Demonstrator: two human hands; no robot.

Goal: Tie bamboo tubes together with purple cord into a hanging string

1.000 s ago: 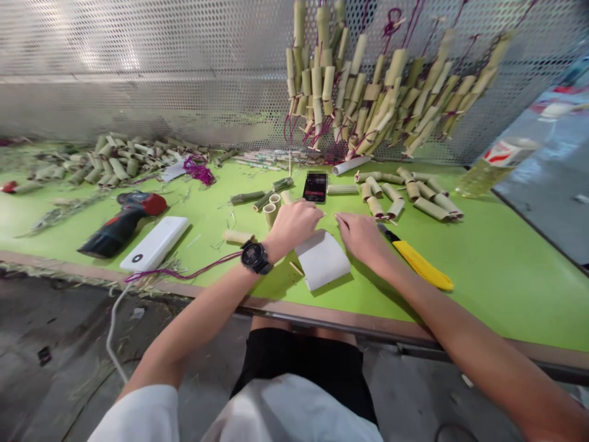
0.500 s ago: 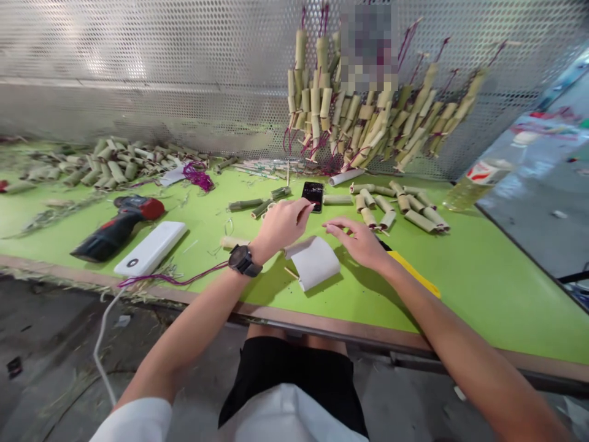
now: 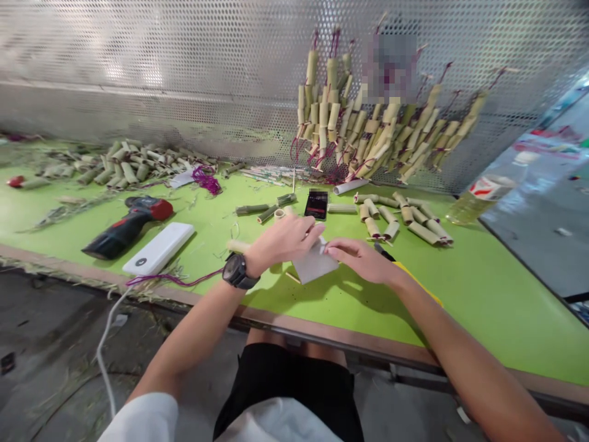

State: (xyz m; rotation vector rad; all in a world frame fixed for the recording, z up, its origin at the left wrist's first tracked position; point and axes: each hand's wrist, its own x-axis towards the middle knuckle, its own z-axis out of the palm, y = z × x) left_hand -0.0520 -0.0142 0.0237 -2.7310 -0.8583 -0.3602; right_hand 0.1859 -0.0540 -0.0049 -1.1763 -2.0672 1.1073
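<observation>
A curled white sheet of paper (image 3: 313, 265) lies on the green table in front of me. My left hand (image 3: 286, 238), with a black watch on its wrist, is over the paper's upper left edge, fingers bent together; what they hold is hidden. From the right, my right hand (image 3: 361, 258) pinches at the paper's upper right edge, thumb and index finger together. A thin stick (image 3: 293, 278) lies beside the paper's lower left corner. Just beyond my hands is a phone (image 3: 316, 206) with its screen lit.
Bamboo pieces (image 3: 416, 216) lie at the right, near an oil-coloured bottle (image 3: 490, 190). Strung bamboo bundles (image 3: 368, 132) lean on the perforated metal wall. A drill (image 3: 131, 226) and white power bank (image 3: 159, 248) are at the left, with purple string (image 3: 206, 179) behind.
Both hands have come down to the paper, which is now partly covered by my left hand and looks flatter. The camera view has shifted slightly.
</observation>
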